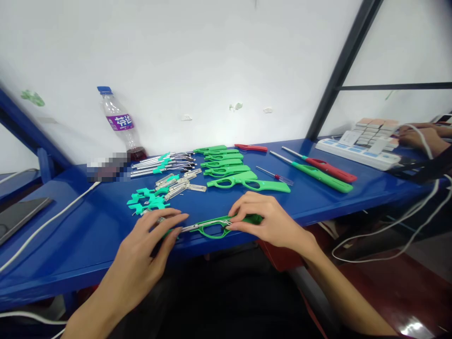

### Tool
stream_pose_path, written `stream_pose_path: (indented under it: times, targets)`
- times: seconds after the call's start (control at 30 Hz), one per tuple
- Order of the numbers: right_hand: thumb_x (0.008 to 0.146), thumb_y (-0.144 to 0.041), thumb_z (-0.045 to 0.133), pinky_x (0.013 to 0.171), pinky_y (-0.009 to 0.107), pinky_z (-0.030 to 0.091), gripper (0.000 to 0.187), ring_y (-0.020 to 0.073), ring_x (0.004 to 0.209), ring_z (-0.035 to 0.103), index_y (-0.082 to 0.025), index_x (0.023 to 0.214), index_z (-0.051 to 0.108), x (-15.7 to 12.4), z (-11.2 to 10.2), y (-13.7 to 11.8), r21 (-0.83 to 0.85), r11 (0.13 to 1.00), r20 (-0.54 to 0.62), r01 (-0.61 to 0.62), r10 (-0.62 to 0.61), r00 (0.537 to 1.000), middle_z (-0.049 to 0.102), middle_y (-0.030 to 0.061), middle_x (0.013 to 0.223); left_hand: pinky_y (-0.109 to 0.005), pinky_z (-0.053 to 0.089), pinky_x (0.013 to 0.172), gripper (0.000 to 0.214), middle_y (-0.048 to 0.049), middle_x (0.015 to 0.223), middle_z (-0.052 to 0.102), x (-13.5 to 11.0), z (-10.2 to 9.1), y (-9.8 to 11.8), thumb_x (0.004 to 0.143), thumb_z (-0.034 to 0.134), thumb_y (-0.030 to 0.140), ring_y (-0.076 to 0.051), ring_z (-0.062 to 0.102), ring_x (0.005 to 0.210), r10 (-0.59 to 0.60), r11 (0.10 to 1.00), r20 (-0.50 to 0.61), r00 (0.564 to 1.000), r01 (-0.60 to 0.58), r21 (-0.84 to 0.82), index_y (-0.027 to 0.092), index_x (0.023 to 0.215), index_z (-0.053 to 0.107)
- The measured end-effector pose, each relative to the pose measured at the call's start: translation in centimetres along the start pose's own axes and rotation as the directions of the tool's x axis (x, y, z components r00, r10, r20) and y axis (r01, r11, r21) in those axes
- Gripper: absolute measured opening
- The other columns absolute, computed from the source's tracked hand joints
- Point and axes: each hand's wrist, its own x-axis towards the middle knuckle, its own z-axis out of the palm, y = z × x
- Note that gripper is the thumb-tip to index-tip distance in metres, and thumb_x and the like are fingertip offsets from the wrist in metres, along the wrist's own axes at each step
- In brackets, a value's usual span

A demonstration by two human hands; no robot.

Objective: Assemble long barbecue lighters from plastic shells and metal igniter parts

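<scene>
A green plastic lighter shell [215, 228] with a metal tube at its left end lies near the front edge of the blue table [88, 226]. My right hand [264, 219] pinches its rear handle end, fingers closed on it. My left hand [151, 245] rests over the metal tube end, fingers curled down onto it. Just beyond my left hand lie small turquoise trigger pieces [148, 201] and clear plastic parts [178, 185].
Behind are a row of green shells [226, 165], metal tubes with turquoise collars [162, 165], two finished long lighters, green [319, 176] and red [330, 170], a small screwdriver [275, 175], a water bottle [122, 123], a white cable [49, 221] and a power strip [356, 153]. Another person's hand [418, 136] is at far right.
</scene>
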Motion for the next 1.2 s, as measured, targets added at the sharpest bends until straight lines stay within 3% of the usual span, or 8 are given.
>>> stream_pose_path:
  times: [0.17,0.27,0.4,0.67,0.97,1.2]
  targets:
    - [0.092,-0.027,0.081,0.084,0.032,0.053,0.007,0.0176,0.092,0.069,-0.022,0.088,0.077,-0.1,0.1,0.1,0.009,1.000,-0.006,0.006,-0.006,1.000,0.076,0.0020,0.098,-0.041,0.051,0.088,0.020,-0.0058,0.112,0.071,0.8,-2.7,-2.9,0.106,0.052,0.030,-0.027,0.066,0.104,-0.031,0.986,-0.117,0.993,0.050,0.157,0.029,0.117,0.069]
    - [0.091,-0.029,0.081,0.085,0.032,0.053,0.009,0.0176,0.092,0.069,-0.021,0.092,0.077,-0.1,0.1,0.1,-0.001,1.000,-0.017,0.009,-0.009,1.000,0.076,0.0020,0.097,-0.041,0.052,0.081,0.025,-0.0055,0.104,0.075,1.8,-3.2,-5.4,0.106,0.049,0.038,-0.028,0.068,0.094,-0.020,0.974,-0.060,0.998,0.033,0.222,0.029,0.107,0.072]
    - [0.093,-0.030,0.079,0.083,0.030,0.053,0.010,0.0170,0.091,0.070,-0.021,0.091,0.076,-0.1,0.2,0.1,-0.026,1.000,-0.028,0.011,-0.012,1.000,0.075,0.0021,0.097,-0.039,0.055,0.078,0.031,-0.0060,0.101,0.077,2.9,-2.5,-7.5,0.103,0.051,0.044,-0.027,0.070,0.090,0.031,0.981,0.046,0.998,-0.039,0.188,0.028,0.103,0.077]
    - [0.095,-0.032,0.076,0.087,0.029,0.053,0.012,0.0169,0.094,0.070,-0.021,0.099,0.077,-1.0,-0.2,0.0,-0.058,0.998,-0.018,-0.012,0.011,1.000,0.075,0.0028,0.103,-0.046,0.055,0.083,0.042,-0.0099,0.104,0.077,3.6,-2.4,-7.7,0.101,0.044,0.047,-0.033,0.068,0.096,-0.122,0.982,0.213,0.970,0.086,0.170,0.026,0.104,0.080]
    - [0.096,-0.027,0.076,0.084,0.030,0.052,0.006,0.0174,0.091,0.069,-0.021,0.097,0.078,-0.9,-0.1,0.0,-0.022,1.000,-0.043,-0.010,0.009,0.999,0.077,0.0018,0.097,-0.040,0.054,0.080,0.037,-0.0094,0.102,0.077,4.9,-2.4,-8.5,0.094,0.046,0.041,-0.030,0.071,0.091,-0.209,0.976,0.335,0.919,0.175,0.129,0.025,0.102,0.078]
    - [0.091,-0.027,0.081,0.081,0.030,0.050,0.007,0.0171,0.088,0.067,-0.021,0.094,0.078,-1.0,0.0,0.0,-0.005,1.000,-0.042,-0.007,0.007,0.999,0.077,0.0007,0.093,-0.037,0.052,0.073,0.034,-0.0069,0.089,0.077,5.4,-2.0,-8.8,0.092,0.047,0.041,-0.028,0.070,0.077,-0.216,0.974,0.308,0.926,0.185,0.128,0.027,0.102,0.076]
